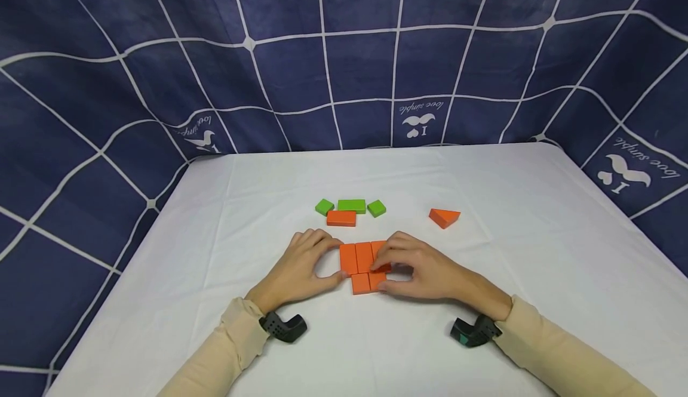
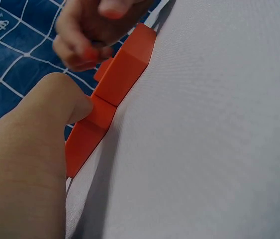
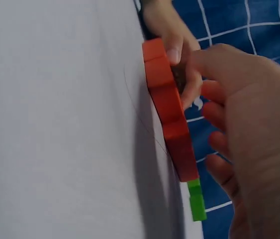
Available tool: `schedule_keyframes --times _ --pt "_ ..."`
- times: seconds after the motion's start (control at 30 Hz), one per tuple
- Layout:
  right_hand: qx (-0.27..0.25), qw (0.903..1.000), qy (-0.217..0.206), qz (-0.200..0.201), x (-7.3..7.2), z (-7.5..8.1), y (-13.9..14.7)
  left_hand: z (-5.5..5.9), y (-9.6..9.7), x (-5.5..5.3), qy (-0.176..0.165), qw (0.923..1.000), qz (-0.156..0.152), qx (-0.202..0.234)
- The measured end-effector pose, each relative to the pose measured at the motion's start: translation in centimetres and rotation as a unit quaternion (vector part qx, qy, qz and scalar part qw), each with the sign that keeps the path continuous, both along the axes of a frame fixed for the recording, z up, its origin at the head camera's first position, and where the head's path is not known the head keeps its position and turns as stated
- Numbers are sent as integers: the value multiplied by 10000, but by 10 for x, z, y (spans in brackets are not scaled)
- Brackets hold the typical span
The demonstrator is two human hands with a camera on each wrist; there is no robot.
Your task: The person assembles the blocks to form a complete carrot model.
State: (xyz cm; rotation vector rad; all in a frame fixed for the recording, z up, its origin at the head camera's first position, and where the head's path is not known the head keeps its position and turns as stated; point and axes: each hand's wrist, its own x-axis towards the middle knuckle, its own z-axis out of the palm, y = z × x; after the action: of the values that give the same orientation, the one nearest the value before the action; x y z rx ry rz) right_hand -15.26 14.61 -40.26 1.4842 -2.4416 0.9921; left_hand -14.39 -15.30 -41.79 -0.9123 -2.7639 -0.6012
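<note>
Flat orange blocks lie edge to edge on the white tablecloth in the head view: three rectangular blocks (image 1: 364, 258) in a row, and two smaller orange blocks (image 1: 361, 283) along their near side. At the left end, my left hand (image 1: 301, 268) holds the leftmost rectangular block (image 1: 348, 258) between thumb and index finger. My right hand (image 1: 427, 270) hovers over the right end with bent fingers, partly hiding the rightmost blocks. In the right wrist view its fingers (image 3: 219, 142) stand apart from the orange blocks (image 3: 179, 149), with nothing between them.
Farther back are a green rectangular block (image 1: 352, 206), two small green blocks (image 1: 325, 207) beside its ends, and an orange rectangular block (image 1: 341, 218). An orange triangular block (image 1: 444, 218) lies to the right. A dark blue curtain (image 1: 355, 68) hangs behind the table.
</note>
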Motion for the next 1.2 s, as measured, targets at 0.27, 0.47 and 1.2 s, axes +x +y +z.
schedule_keyframes --times 0.27,0.47,1.2 --pt "259 9960 -294 -797 -33 16 -22 -2 1 0 -7 10000 -37 33" --pt "695 9892 -438 -1217 -61 19 -37 -2 2 1 -20 10000 -44 -17" --pt "1427 9752 -325 -1661 -81 24 -63 2 1 2 -8 10000 22 -40"
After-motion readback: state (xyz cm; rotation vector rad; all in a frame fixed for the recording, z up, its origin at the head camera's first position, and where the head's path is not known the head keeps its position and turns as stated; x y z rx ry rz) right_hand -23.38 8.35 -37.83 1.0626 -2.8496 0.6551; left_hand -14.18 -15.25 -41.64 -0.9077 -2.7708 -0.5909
